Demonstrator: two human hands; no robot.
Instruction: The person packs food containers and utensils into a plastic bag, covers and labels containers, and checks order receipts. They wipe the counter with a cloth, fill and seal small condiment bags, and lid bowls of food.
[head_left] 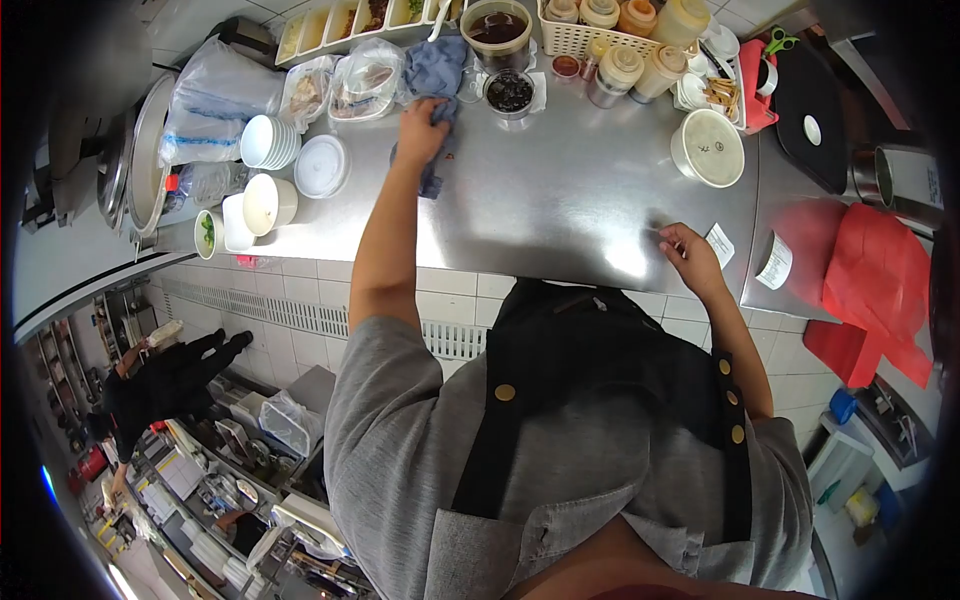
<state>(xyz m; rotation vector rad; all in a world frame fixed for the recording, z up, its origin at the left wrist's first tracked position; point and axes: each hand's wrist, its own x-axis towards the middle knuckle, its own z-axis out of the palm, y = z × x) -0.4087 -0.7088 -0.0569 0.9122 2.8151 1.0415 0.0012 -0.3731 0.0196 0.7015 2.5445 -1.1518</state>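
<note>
A crumpled blue-grey cloth [434,66] lies on the steel counter, one end trailing toward the front. My left hand [423,128] is on it, with the fingers bent over the fabric. A small dark crumb sits on the metal just right of the cloth. Over the counter's front edge, my right hand [690,254] holds nothing, its fingers loosely curved and apart. A white paper slip [720,244] lies right beside that hand. Just beyond the cloth stand a tub of dark liquid [498,32] and a smaller cup of dark contents [509,93].
Stacked white bowls [270,142], a round lid [321,167] and plastic bags [215,95] crowd the left. Squeeze bottles [617,72] and a white bowl [708,148] stand right. A red bag [877,270] hangs over the right edge. Another person [160,388] works behind, at left.
</note>
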